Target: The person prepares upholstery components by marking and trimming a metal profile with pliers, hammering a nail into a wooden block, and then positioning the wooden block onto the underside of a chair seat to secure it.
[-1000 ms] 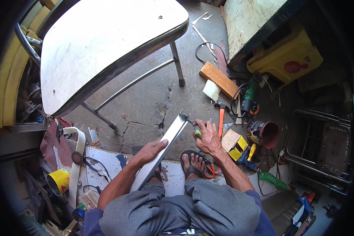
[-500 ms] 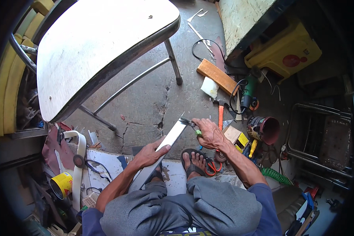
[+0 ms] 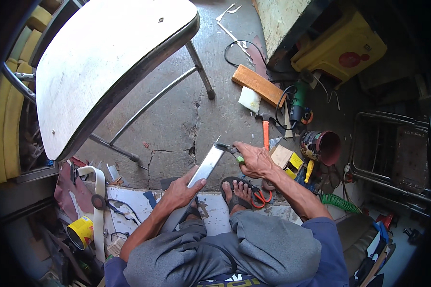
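Observation:
My left hand (image 3: 180, 192) is closed around a long, flat, silvery-white bar (image 3: 209, 165), which slants up from between my knees. A pair of pliers with a green grip (image 3: 240, 160) sits in my closed right hand (image 3: 256, 161). Its metal head touches the bar's far end, where a thin pointed piece (image 3: 218, 139) sticks up. My fingers hide most of the pliers' handles, and whether the jaws bite on something is too small to tell.
A white-topped, metal-legged chair (image 3: 110, 62) stands at far left. To the right lie an orange-brown block (image 3: 258, 85), white foam (image 3: 249, 99), an orange-handled hammer (image 3: 266, 134), a green angle grinder (image 3: 298, 103) and a stained bucket (image 3: 326, 148). Orange-handled scissors (image 3: 259, 200) lie by my sandalled foot.
The bar's far end and the pliers have shifted slightly left. Both hands keep their grip. The surroundings slide left in view as my head turns a little.

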### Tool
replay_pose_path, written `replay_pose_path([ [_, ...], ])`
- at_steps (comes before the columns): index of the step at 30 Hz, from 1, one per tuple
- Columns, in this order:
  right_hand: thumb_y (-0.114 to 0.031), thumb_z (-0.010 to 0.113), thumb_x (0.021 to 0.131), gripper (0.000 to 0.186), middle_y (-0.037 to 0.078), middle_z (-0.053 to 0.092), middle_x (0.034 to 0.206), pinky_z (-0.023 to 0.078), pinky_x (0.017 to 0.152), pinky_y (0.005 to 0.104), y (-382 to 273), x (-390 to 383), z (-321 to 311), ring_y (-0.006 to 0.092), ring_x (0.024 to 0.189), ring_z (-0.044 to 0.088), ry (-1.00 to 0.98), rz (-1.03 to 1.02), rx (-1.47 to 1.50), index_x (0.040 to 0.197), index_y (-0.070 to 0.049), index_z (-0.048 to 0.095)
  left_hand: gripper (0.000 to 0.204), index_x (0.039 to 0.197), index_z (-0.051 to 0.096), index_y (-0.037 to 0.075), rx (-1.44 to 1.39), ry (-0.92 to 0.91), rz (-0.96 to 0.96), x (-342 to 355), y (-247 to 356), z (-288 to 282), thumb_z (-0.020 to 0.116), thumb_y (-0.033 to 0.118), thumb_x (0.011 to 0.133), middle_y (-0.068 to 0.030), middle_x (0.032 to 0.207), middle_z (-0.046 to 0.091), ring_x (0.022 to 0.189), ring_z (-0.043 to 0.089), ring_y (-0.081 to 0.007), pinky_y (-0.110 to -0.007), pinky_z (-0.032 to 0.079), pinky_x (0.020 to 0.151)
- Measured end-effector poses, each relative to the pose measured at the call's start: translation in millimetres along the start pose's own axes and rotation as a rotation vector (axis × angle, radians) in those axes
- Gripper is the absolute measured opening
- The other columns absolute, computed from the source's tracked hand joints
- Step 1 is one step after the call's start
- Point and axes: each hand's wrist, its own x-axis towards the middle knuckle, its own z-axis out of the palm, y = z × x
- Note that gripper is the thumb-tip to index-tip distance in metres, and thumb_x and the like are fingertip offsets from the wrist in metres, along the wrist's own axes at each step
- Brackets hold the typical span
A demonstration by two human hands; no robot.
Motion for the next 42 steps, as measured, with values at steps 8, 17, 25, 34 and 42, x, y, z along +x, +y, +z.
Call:
replay_pose_path([
  [8, -0.011, 0.061, 0.079, 0.058, 0.015, 0.058, 0.101, 0.043, 0.079, 0.0497, -20.6, 4.6, 8.1, 0.0361, 0.097, 0.056, 0.153, 0.072, -0.066, 0.134, -0.005, 0.046, 0.081, 0.153, 0.036, 0.002, 0.109, 0.043, -0.004, -12.5, 18.3, -5.7, 0.055, 0.057, 0.097, -0.0358, 0.119, 0.062, 0.116, 0.060, -0.0508, -0.051, 0.048, 0.097],
  [17, -0.007, 0.059, 0.075, 0.044, 0.021, 0.063, 0.090, 0.050, 0.074, 0.0498, -14.8, -0.6, 15.3, 0.0408, 0.086, 0.063, 0.147, 0.102, -0.011, 0.118, -0.001, 0.052, 0.079, 0.153, 0.039, 0.005, 0.079, 0.010, 0.009, -14.7, 19.2, -5.7, 0.055, 0.057, 0.096, -0.0345, 0.125, 0.060, 0.121, 0.058, -0.0490, -0.049, 0.046, 0.101],
  [25, -0.013, 0.063, 0.078, 0.029, 0.023, 0.063, 0.079, 0.051, 0.063, 0.0525, -3.3, -17.4, 7.7, 0.0438, 0.074, 0.065, -0.024, 0.014, -0.041, 0.099, 0.000, 0.047, 0.076, 0.148, 0.049, 0.006, -0.117, -0.245, 0.090, -5.2, -26.8, -5.0, 0.056, 0.061, 0.096, -0.0241, 0.125, 0.065, 0.114, 0.064, -0.0363, -0.044, 0.048, 0.099],
  [34, -0.010, 0.066, 0.069, 0.047, 0.020, 0.068, 0.095, 0.052, 0.073, 0.0481, -6.8, -15.0, -6.6, 0.0408, 0.088, 0.067, -0.320, -0.103, 0.060, 0.113, -0.002, 0.052, 0.083, 0.139, 0.057, 0.000, -0.173, -0.584, 0.103, 0.6, -65.0, -31.0, 0.052, 0.069, 0.094, -0.0199, 0.117, 0.067, 0.108, 0.063, -0.0287, -0.040, 0.048, 0.091],
  [42, -0.008, 0.065, 0.072, 0.060, 0.020, 0.059, 0.100, 0.045, 0.082, 0.0478, -25.1, -27.6, 19.6, 0.0391, 0.093, 0.055, 0.148, 0.042, -0.019, 0.128, 0.005, 0.048, 0.087, 0.154, 0.040, 0.006, 0.032, -0.242, 0.068, -7.3, -11.4, -35.2, 0.062, 0.062, 0.090, -0.0291, 0.135, 0.059, 0.125, 0.060, -0.0386, -0.040, 0.045, 0.103],
])
